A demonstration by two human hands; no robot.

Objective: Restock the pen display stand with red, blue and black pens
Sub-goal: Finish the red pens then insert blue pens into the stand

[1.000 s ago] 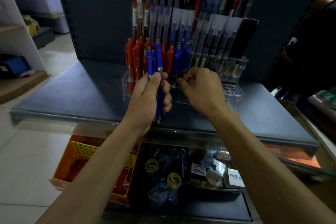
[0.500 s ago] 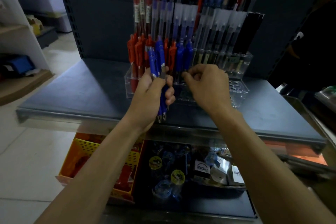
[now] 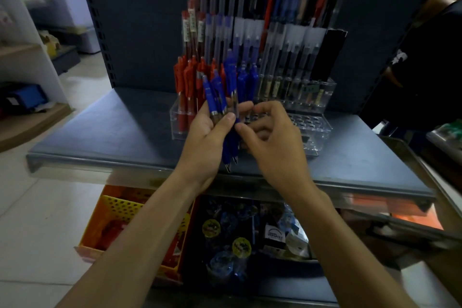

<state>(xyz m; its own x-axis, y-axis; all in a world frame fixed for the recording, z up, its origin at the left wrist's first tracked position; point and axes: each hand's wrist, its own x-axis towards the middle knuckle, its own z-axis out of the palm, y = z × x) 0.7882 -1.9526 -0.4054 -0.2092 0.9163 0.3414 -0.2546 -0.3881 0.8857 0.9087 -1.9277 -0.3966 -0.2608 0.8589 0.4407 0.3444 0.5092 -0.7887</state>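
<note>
Back from the stand (image 3: 317, 137) with right hand (image 3: 271, 144), fingers now pinching one of the blue pens (image 3: 212, 97) gripped in left hand (image 3: 206, 140). Stand just beyond fingers, front holes unfilled. Restocking judged ongoing.

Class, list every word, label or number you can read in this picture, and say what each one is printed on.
"VERSATILE": on a small box below the shelf.
Labels on the tall red pens: too blurred to read.
Tags on the stand: too blurred to read.
Round yellow stickers: unreadable.
White print on the dark shirt: unreadable.
</note>
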